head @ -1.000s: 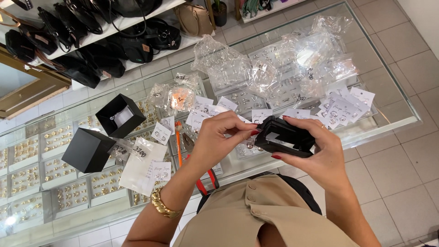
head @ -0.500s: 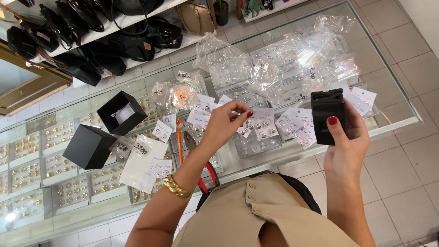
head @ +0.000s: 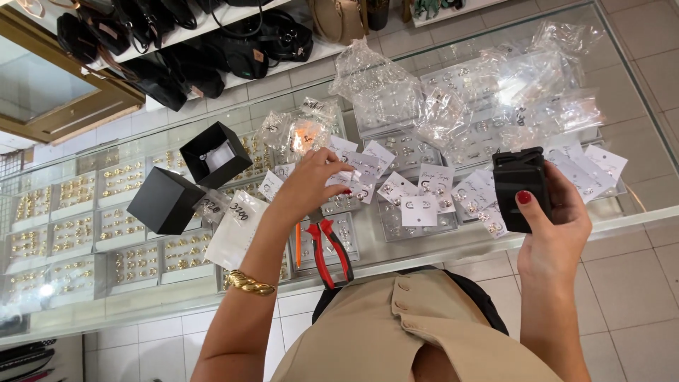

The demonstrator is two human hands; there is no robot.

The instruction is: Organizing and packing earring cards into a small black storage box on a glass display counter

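Note:
My right hand (head: 555, 233) holds a small black box (head: 520, 185) upright, off to the right above the glass counter's front edge. My left hand (head: 311, 182), with a gold bracelet (head: 247, 283) on the wrist, reaches over the counter and pinches one of the small white earring cards (head: 348, 177). Many more white cards with earrings (head: 424, 194) lie spread on the glass between my two hands. Red-handled pliers (head: 327, 244) lie just under my left hand.
An open black box (head: 216, 154) and its black lid (head: 165, 201) sit at left on the glass counter (head: 636, 212). Clear plastic bags of jewellery (head: 495, 85) are piled at the back right. Trays of gold earrings (head: 85, 233) show under the glass. Black handbags (head: 177, 49) line a shelf behind.
My hands have parted: the right one carried the black box out to the right and stood it upright, while the left one went forward to the cards.

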